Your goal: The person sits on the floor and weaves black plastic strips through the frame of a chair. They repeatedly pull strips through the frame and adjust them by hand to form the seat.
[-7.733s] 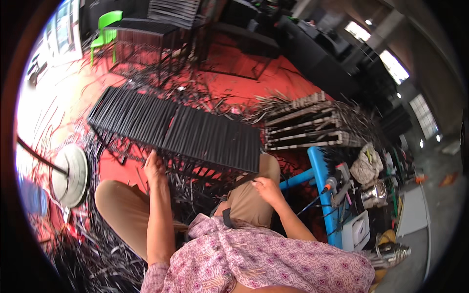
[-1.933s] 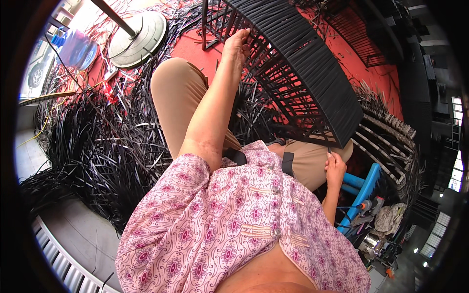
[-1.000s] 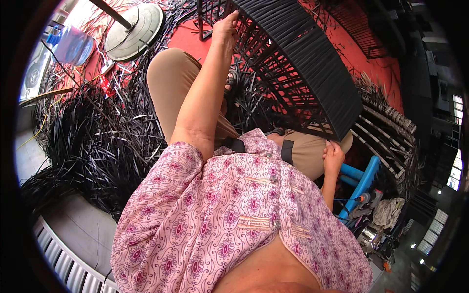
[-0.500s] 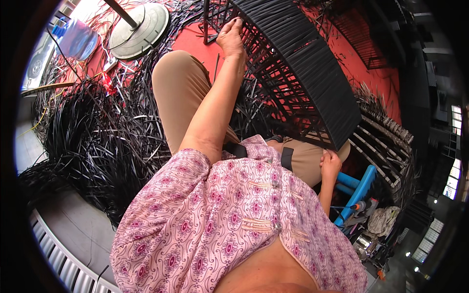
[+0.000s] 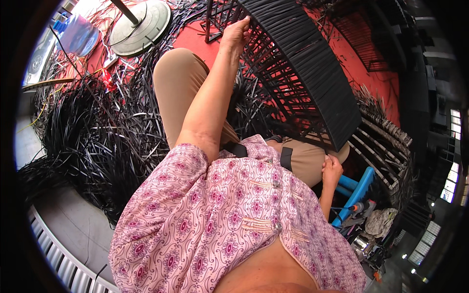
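Note:
A curved frame woven with flat black strips [image 5: 312,63] leans across in front of me, its open lattice side towards my left. My left hand [image 5: 236,34] reaches out to its far upper edge, fingers pinched together against the weave. Whatever lies between those fingertips is too small to make out. Down by the frame's near lower corner, my right hand [image 5: 332,170] is closed beside my knee. Its fingers curl inward and hide what they hold, if anything.
Loose black strips [image 5: 112,141] lie heaped on the left. Behind them stand a round grey base with a pole [image 5: 141,29] and a blue-tinted water bottle [image 5: 79,36]. A blue stool [image 5: 359,195] and bundled strips [image 5: 386,129] are at right, on red floor covering [image 5: 188,44].
My left hand has shifted a little to the right, its fingertips now at the woven edge. My right hand has dropped slightly away from the frame's corner. The frame stays in place.

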`<state>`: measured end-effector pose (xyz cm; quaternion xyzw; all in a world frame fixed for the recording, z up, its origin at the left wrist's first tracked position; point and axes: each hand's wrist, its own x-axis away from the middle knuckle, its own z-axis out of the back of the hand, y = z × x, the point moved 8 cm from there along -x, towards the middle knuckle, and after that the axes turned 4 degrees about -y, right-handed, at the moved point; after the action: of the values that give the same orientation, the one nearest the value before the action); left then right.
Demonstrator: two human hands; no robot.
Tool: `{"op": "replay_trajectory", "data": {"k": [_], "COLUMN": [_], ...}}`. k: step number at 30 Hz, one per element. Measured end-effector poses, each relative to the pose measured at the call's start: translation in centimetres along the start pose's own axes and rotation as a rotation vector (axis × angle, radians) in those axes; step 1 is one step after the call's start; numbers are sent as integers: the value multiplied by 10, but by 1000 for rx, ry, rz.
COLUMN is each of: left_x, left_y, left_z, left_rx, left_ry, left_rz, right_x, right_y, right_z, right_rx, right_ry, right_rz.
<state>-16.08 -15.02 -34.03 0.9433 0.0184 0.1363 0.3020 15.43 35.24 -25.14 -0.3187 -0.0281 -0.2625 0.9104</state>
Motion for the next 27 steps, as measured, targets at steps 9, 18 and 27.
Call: {"op": "replay_trajectory", "data": {"k": [9,18,27], "left_x": [8,0,-2], "left_y": [-13,1,14], "left_z": [6,11,11], "left_rx": [298,189,104], "left_ry": [-21,-21,8], "left_rz": [-26,-126,-184], "right_x": [3,0,-9], "right_y": [-12,-25,-2], "right_z": [0,-2,-4], "right_rx": [8,75,71], "right_ry": [66,110,136], "right_rz": [33,80,132]}}
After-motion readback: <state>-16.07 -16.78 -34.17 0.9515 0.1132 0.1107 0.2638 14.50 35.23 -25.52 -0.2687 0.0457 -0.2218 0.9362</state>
